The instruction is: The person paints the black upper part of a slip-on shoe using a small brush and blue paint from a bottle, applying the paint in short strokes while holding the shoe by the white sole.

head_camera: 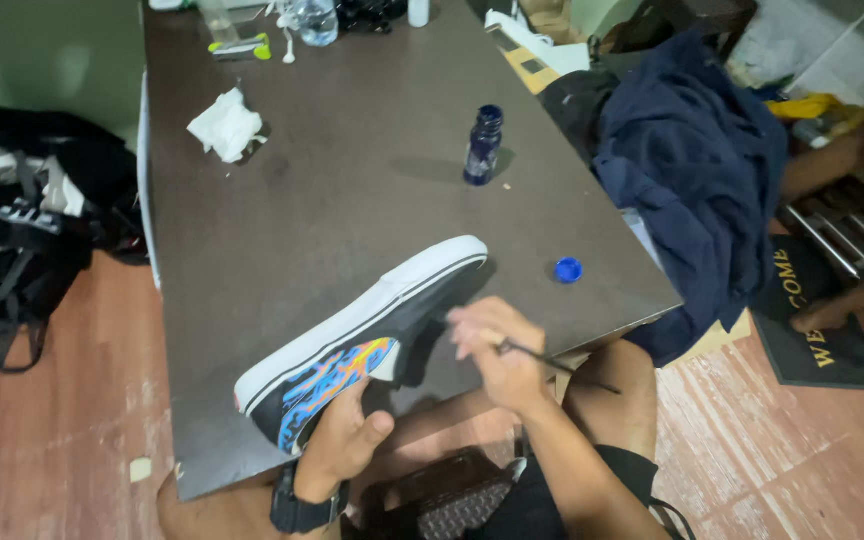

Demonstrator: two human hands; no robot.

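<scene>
Holding shoe [352,340] w/ left hand [344,440]: palm cupped under heel end, thumb up along the near side, fingers wrapped beneath and mostly hidden. Shoe is a black low-top w/ white sole edge and blue/orange flame print on side; lies tilted, sole edge facing upward-left, toe pointing away toward table centre, heel end at near table edge above the lap. Right hand [497,350] sits just beside shoe's opening, right of it; fingers pressed together pinching a thin dark brush [552,365], handle trailing out to the right over the knee. Brush tip blurred, prob. touching shoe near the collar but can't confirm. Left wrist carries a black watch [297,505]. Dark brown table [332,180] carries: small dark blue bottle [483,145] upright, cap off, well apart from shoe; blue cap [569,269] lying near right edge, between bottle and right hand; crumpled white tissue [226,125] far left; clear bottle [316,20] at far end. Navy cloth [697,170] heaped off right side. Black bags [22,220] on floor at left. Another person's arm [857,295] reaches to a black doormat [812,320] at right.
</scene>
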